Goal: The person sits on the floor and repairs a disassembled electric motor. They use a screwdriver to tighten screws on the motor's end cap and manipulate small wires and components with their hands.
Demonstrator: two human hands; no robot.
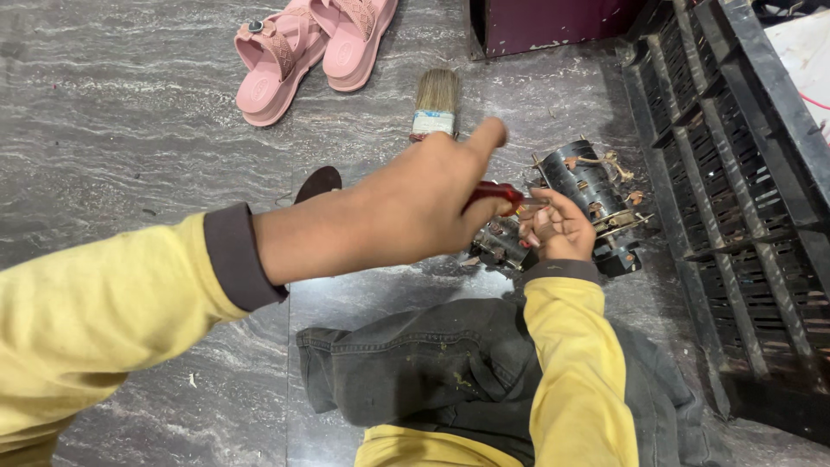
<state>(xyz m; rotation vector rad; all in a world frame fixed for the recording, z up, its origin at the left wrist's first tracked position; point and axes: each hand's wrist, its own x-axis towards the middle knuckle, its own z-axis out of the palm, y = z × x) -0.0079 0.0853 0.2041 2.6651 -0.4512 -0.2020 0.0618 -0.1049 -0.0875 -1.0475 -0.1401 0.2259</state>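
Resting on the grey stone floor (130,130) near the black crate (735,173), the motor stator (588,186) is being steadied by closed right-hand fingers (553,229) while red-handled pliers (497,195) are being gripped by the left hand (406,207).

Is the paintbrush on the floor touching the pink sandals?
Apart. The head view shows bare grey floor between the paintbrush and the nearer of the pink sandals, with a plain gap between them.

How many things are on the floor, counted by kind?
Pink sandals: 2
Paintbrush: 1
Black motor part: 1
Red-handled tool, in left hand: 1
Black crate: 1
Total: 6
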